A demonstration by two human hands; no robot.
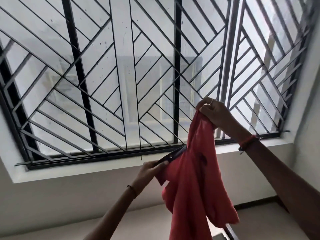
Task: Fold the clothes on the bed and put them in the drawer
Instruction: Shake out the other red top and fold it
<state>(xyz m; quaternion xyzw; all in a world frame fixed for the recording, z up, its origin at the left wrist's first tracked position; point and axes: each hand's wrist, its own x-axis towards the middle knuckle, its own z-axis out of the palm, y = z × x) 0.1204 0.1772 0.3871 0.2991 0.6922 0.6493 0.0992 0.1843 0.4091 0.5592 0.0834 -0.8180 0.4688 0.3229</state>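
A coral-red shirt (pixel 194 184) hangs in the air in front of a barred window. My right hand (pixel 214 113) is raised high and pinches the shirt's top edge. Lower down and to the left, my left hand (pixel 150 168) grips the dark placket strip with a metal snap, pulling it sideways. The rest of the shirt droops down past the bottom of the view. The bed and the drawer are out of sight.
A large window with a black diagonal metal grille (pixel 121 75) fills the upper view. Its white sill (pixel 86 172) runs below, above a pale wall (pixel 69 201). A dark frame edge (pixel 230 231) shows at the bottom right.
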